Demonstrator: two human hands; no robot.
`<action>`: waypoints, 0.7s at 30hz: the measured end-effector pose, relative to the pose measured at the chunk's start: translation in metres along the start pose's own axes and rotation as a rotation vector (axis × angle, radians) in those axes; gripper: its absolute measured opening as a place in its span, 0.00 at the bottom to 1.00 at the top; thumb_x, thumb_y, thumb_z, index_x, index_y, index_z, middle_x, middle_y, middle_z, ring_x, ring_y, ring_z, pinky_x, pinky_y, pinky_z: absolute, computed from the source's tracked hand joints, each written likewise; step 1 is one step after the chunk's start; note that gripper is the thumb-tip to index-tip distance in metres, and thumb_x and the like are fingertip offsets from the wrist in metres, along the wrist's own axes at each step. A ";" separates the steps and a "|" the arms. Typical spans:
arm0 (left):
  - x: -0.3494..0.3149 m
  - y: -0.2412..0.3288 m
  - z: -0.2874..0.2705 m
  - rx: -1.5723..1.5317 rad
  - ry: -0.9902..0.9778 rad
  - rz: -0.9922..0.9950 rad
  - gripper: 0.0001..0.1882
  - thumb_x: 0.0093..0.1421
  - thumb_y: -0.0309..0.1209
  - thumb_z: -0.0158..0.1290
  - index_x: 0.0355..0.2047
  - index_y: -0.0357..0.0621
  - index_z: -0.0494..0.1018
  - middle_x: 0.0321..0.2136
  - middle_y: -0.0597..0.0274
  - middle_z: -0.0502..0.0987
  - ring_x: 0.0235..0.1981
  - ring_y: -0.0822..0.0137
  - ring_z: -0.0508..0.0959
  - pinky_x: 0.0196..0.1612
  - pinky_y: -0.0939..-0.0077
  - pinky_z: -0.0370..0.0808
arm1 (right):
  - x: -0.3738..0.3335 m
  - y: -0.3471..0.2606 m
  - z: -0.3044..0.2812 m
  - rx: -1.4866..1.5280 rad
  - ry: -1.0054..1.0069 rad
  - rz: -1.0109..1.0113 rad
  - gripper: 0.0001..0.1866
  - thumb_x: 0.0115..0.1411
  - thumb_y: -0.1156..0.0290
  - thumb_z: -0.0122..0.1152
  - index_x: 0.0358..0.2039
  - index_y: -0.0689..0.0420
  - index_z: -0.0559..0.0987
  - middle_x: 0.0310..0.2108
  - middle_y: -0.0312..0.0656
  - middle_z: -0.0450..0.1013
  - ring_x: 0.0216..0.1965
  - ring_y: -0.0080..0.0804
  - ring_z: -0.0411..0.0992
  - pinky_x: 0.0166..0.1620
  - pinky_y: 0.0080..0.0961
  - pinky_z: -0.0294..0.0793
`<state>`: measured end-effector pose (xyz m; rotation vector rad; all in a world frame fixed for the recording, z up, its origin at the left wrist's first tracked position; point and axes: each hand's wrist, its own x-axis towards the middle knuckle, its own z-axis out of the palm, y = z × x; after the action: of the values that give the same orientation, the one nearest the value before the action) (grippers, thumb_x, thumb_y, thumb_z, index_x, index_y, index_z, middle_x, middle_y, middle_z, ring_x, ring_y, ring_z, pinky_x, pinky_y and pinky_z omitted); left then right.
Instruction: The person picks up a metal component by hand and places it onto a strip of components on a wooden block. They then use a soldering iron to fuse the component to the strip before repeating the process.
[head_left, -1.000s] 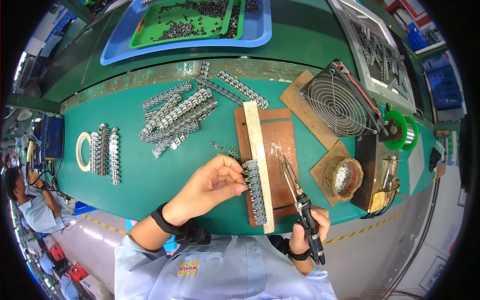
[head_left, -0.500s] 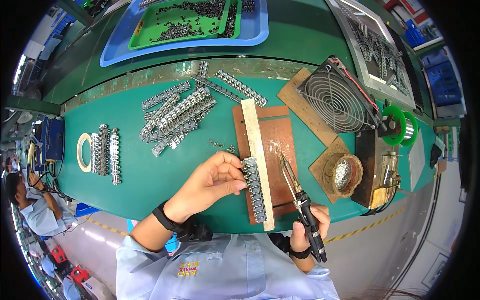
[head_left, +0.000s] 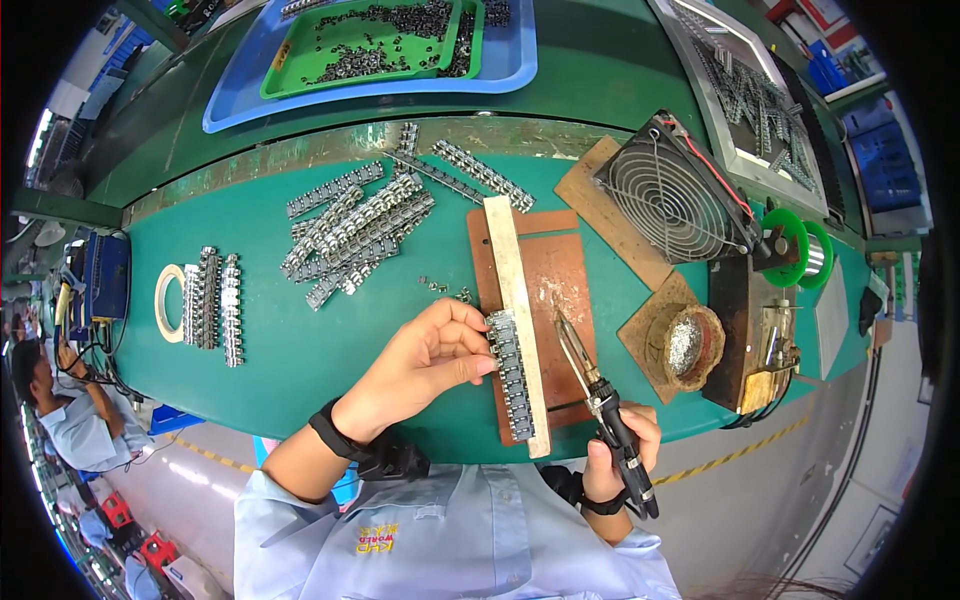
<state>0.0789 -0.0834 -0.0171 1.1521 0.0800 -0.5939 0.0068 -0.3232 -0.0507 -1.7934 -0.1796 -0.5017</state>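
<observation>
The brown board [head_left: 562, 255] is crossed by a pale bar [head_left: 514, 280]; at five o'clock, a soldering iron [head_left: 605, 402] is clasped by the right hand [head_left: 622, 450]; at seven, a component strip [head_left: 513, 382] is pinched, thumb to fingers, by the left hand [head_left: 425, 365]!

My L hand [head_left: 420, 368] held the strip [head_left: 514, 382] alongside the bar [head_left: 513, 290]; my R hand [head_left: 603, 476] held the iron [head_left: 604, 400], tip [head_left: 562, 322] over the brd [head_left: 552, 262].

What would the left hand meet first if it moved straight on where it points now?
Probably the component strip, which the left hand seems to touch; exact depth is unclear.
</observation>
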 end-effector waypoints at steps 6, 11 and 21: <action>-0.001 -0.002 -0.002 -0.036 -0.023 0.019 0.14 0.56 0.20 0.50 0.42 0.39 0.61 0.30 0.63 0.72 0.32 0.75 0.71 0.38 0.81 0.68 | 0.011 -0.016 -0.016 0.171 -0.087 0.051 0.22 0.42 0.67 0.69 0.35 0.62 0.71 0.25 0.41 0.68 0.26 0.32 0.66 0.29 0.27 0.65; 0.000 -0.001 -0.004 -0.023 -0.015 0.001 0.16 0.56 0.20 0.51 0.43 0.39 0.60 0.29 0.63 0.72 0.31 0.75 0.71 0.37 0.81 0.68 | 0.024 -0.025 -0.015 0.112 -0.279 -0.035 0.21 0.39 0.68 0.71 0.32 0.61 0.73 0.22 0.40 0.68 0.23 0.32 0.65 0.27 0.26 0.62; 0.000 0.001 -0.003 -0.008 0.008 -0.030 0.16 0.55 0.21 0.51 0.43 0.39 0.59 0.28 0.62 0.74 0.30 0.75 0.72 0.36 0.81 0.68 | 0.022 -0.025 -0.012 0.113 -0.289 0.019 0.22 0.40 0.61 0.70 0.31 0.59 0.71 0.22 0.38 0.66 0.24 0.30 0.62 0.30 0.27 0.59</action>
<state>0.0800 -0.0806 -0.0181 1.1475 0.1069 -0.6152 0.0142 -0.3303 -0.0167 -1.7483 -0.3829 -0.2115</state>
